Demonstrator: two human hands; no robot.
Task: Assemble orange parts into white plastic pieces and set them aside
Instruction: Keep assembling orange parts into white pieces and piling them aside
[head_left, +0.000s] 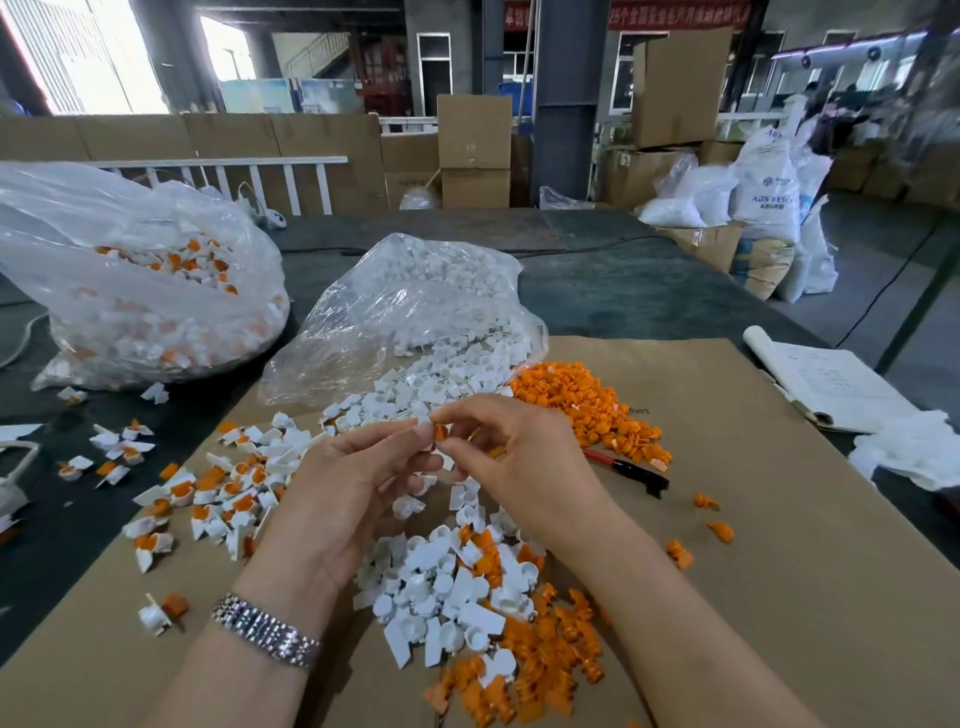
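Two hands raised together above the middle of the cardboard sheet (779, 519), fingertips meeting. Left hand (358, 483) with its grip pinched on a white plastic piece (423, 422), thumb and forefinger pressed to it; silver watch band (265, 631) on that wrist. Right hand (519, 457) with its grip closed on an orange part (441, 431), held right against the white piece, possibly already partly seated in it, though too small and covered by fingers to be sure. Directly below the hands, near edge of the sheet, a mixed heap of loose white pieces and orange parts (467, 597). To the left, scattered finished pieces (208, 493), white with orange set inside, spilling off the cardboard onto the dark desk (649, 291). Far left, a big clear bag of finished pieces (130, 280). Far centre, an open clear bag of white pieces (415, 306), its contents pouring toward the hands. Just right of that, a pile of orange parts (587, 410), with a red and black pen-like tool (628, 470) lying at its near edge. A few stray orange parts (719, 530) further right on the sheet. At the far right, an open notebook (831, 384) and a crumpled white cloth (914, 452). Beyond the desk, stacked cardboard boxes (472, 150) and white sacks (763, 192).
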